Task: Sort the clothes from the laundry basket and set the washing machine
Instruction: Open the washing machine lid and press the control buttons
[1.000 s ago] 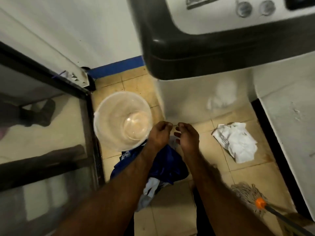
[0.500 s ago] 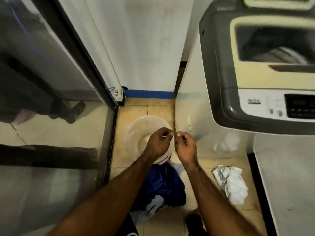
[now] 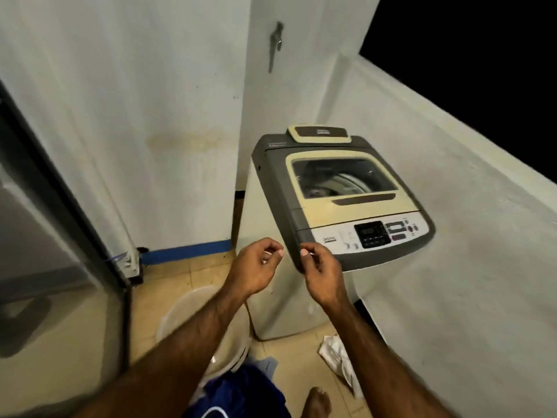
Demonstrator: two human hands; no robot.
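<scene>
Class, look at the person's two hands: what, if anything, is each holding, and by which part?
It cannot be told. The left hand and right hand are raised before the washing machine, fingers curled as if pinching, but nothing shows in either.

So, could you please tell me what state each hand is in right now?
Left hand: closed, curled up, nothing visible in it.
Right hand: closed, curled up, nothing visible in it.

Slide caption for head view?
Left hand and right hand, fingers curled, before the closed grey-and-cream top-load washing machine; translucent plastic basin, blue garment below.
</scene>
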